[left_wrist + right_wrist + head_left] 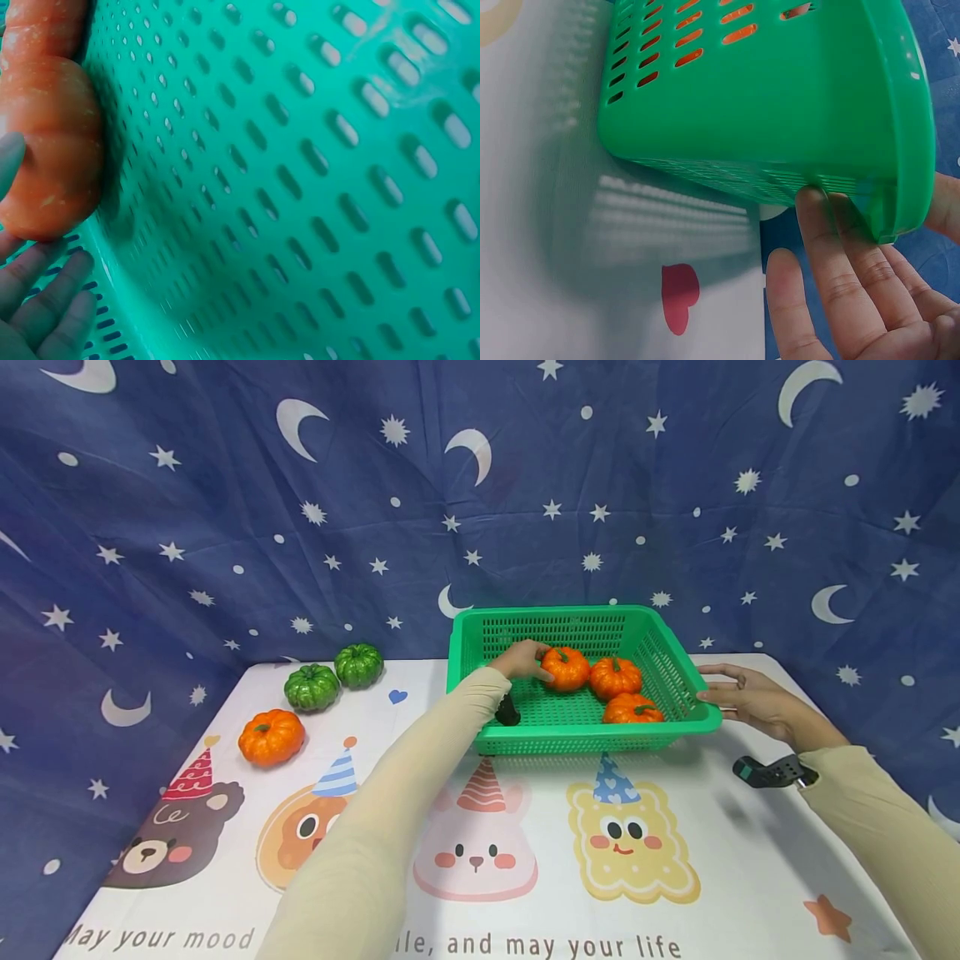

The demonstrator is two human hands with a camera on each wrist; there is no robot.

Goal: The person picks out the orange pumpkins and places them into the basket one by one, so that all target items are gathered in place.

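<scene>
A green plastic basket [600,739] with slotted walls has three orange pumpkins in it. My left hand [522,660] reaches inside, thumb and fingers around the leftmost orange pumpkin [566,669]. In the left wrist view, the thumb overlaps that pumpkin [52,150] and the fingers lie at its underside, near the slotted wall. Two more, a middle pumpkin [616,677] and a front pumpkin [632,708], sit to its right. My right hand [757,700] holds the basket's right end by the rim, fingers [840,285] under the lip, thumb side mostly hidden behind it.
Left of the basket, an orange pumpkin [272,737] and two green pumpkins, one nearer [312,687] and one farther [359,666], stand on the white cartoon-print tablecloth [555,860]. A blue moon-and-star curtain [525,485] hangs behind the table. Black camera mounts [772,772] sit at the wrists.
</scene>
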